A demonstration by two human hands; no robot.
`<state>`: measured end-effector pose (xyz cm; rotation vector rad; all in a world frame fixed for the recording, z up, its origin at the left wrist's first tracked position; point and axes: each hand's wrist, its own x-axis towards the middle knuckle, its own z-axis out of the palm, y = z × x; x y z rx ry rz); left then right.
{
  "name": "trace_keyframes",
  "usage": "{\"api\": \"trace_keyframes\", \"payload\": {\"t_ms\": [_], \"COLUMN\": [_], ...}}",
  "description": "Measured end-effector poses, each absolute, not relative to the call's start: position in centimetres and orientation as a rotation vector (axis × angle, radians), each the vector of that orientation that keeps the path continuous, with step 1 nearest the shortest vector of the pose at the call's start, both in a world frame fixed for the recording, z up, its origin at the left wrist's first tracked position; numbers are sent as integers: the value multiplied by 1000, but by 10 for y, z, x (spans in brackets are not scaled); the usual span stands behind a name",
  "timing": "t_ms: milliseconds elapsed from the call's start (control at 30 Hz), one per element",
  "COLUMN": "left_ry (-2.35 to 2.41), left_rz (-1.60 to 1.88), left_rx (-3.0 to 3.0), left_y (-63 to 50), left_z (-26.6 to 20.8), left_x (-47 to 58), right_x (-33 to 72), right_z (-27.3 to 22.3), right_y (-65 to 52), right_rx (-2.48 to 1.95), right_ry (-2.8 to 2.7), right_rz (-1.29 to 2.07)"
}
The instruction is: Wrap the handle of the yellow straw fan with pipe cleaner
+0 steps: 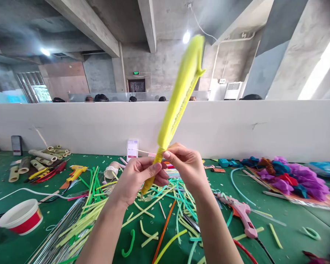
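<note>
A long yellow handmade piece rises tilted to the right in front of me, its upper part slightly blurred. It looks like a bud or pod, with a ribbed strip along one side and a small pointed nub near the top. Below it narrows into a darker yellow wrapped stem. My left hand is closed around that stem, thumb on top. My right hand pinches at the neck where the stem meets the yellow body; its fingertips partly hide that spot.
Yellow-green and green strips litter the green table. A yellow glue gun, pliers, bamboo tubes and a paper cup lie left. At right are a pink glue gun and purple crumpled pieces. A white partition stands behind.
</note>
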<state>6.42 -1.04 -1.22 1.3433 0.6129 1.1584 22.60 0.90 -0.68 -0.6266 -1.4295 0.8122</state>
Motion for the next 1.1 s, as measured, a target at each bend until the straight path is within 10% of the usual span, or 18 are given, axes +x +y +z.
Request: {"api": "trace_keyframes", "payload": {"t_ms": [300,567,1100], "left_ry": [375,1058,352], "left_rz": [925,1561,1017], "left_rx": [1133,1763,1116], "left_y": [3,-19,2], "left_z": [-22,-13,-22], "left_x": [59,77,63], "right_x": [216,214,221], "right_z": [-19,-19,-13], "right_y": [15,22,13], "right_rx": [-427,-662,-510], "right_ry": [-1416,-1309,-1352], "right_rz": [1309,759,1285]}}
